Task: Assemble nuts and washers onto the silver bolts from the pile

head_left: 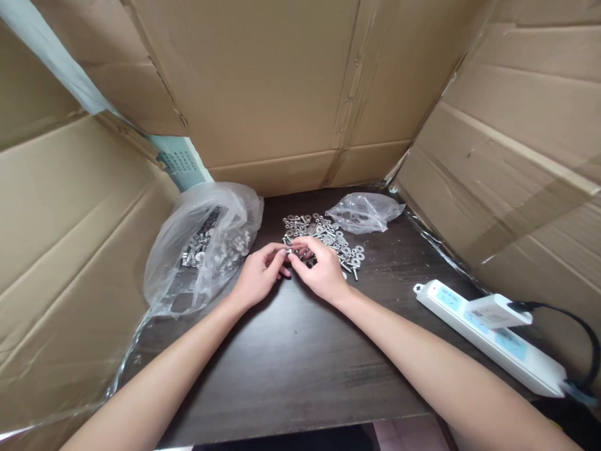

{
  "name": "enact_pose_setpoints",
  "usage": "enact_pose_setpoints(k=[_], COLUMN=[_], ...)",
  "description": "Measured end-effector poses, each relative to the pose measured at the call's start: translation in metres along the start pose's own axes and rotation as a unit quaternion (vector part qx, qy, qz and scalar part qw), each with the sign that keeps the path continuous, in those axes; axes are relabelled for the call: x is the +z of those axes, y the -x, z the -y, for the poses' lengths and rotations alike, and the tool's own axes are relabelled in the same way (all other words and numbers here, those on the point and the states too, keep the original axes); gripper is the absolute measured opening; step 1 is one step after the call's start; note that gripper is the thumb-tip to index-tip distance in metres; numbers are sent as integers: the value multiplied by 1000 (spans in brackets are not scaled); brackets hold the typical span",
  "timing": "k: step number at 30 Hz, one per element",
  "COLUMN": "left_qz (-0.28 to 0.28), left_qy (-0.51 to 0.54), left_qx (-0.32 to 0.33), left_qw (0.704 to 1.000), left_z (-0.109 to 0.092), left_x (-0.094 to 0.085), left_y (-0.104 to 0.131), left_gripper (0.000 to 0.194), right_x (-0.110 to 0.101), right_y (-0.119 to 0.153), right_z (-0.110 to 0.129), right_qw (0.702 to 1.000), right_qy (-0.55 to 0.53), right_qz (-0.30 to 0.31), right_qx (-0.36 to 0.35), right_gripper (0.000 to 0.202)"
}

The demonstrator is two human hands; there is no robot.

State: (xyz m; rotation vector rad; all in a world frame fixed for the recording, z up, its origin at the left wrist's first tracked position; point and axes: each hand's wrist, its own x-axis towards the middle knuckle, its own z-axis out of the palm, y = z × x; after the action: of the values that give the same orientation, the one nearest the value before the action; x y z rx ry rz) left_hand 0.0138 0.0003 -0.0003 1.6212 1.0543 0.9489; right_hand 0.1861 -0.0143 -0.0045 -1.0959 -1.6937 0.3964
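My left hand [259,273] and my right hand [323,270] meet just in front of a pile of loose bolts, nuts and washers [350,250]. Between their fingertips shows a small shiny metal bolt [290,251], pinched from both sides. My fingers cover most of it, so whether a nut or washer sits on it is hidden. To the left, a clear plastic bag [162,263] lies open with more metal fasteners [200,247] inside. Part of the loose pile is behind my right hand.
A crumpled clear bag [369,212] lies behind the pile. On the right, a white power strip [474,341] carries a plugged-in white adapter [498,311] with a black cable [570,310]. Cardboard walls [282,81] enclose the dark tabletop [282,357] at the back and both sides.
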Motion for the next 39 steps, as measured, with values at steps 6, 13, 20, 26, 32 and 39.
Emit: enact_pose_setpoints(k=[6, 13, 20, 26, 32, 39], left_qz=[5, 25, 40, 42, 21, 4], left_qy=[4, 21, 39, 29, 18, 25], left_qx=[-12, -14, -2, 15, 31, 20], left_qw=[1000, 999, 998, 999, 999, 999], left_z=[2, 2, 0, 1, 1, 0], left_x=[0, -2, -2, -2, -3, -4], left_y=[-1, -2, 1, 2, 2, 0], left_gripper=[49, 44, 42, 33, 29, 32], right_x=[-2, -4, -5, -3, -5, -6], right_y=[-1, -2, -4, 0, 1, 3], right_z=[-2, -3, -1, 5, 8, 7], right_qw=[998, 995, 991, 980, 973, 986], right_qy=[36, 44, 108, 181, 207, 140], right_qz=[21, 28, 13, 45, 98, 93], right_qx=[-49, -86, -78, -65, -38, 5], right_gripper=[16, 17, 25, 20, 37, 52])
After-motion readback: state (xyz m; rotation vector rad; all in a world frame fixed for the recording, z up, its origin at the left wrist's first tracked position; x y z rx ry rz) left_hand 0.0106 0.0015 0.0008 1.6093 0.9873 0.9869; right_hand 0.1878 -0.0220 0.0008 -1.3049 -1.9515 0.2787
